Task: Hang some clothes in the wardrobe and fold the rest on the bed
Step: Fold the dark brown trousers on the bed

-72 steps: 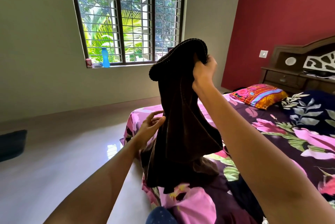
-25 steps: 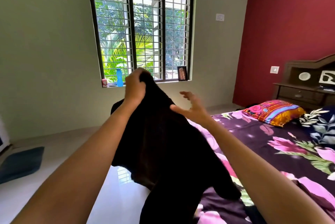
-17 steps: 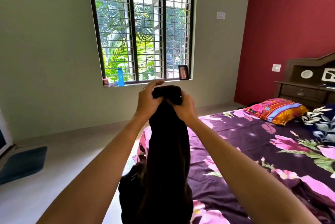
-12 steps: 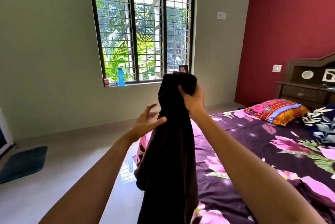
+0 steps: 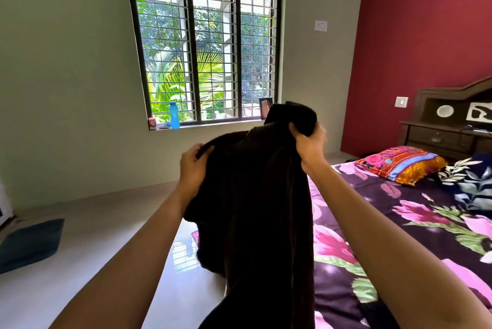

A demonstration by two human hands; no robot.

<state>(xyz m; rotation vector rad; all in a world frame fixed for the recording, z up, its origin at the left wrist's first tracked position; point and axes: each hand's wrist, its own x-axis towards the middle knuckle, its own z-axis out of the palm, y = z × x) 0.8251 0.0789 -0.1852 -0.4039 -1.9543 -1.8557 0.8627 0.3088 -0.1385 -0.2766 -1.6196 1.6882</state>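
Bottom edge cuts off dark brown garment (image 5: 255, 209); it covers near corner of bed (image 5: 399, 225), part of picture frame (image 5: 264, 107).

Both our bare arms stretched forward and raised, our left hand (image 5: 193, 166) lower, fingers curled over an edge of the dark garment (image 5: 253, 209), our right hand (image 5: 308, 145) higher, gripping its bunched top

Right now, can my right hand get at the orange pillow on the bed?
Probably not yet. The right hand grips the garment, held up with the left hand. The pillow lies farther up the bed with nothing between, but the hand must let go first.
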